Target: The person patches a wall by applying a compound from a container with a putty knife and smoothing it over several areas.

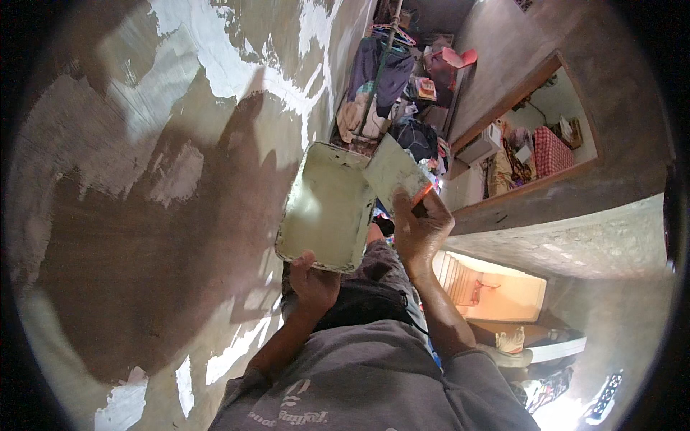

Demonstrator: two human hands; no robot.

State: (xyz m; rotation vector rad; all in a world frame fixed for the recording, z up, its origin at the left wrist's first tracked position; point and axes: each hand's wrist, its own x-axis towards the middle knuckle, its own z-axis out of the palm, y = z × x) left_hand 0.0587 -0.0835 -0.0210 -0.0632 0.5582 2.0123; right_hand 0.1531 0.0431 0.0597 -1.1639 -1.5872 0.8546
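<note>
the left forearm is bare and slants from near left toward the middle; the left hand grips with its thumb on top, the other digits hidden. the right forearm, also bare, reaches farther, leaning left; the right hand, apart from the left, pinches between thumb and fingers.

A thin pole carries coloured hangers and dark clothing.

Under the fingers of the right hand, part of the flat, squarish, pale grey-green plate is hidden.
</note>
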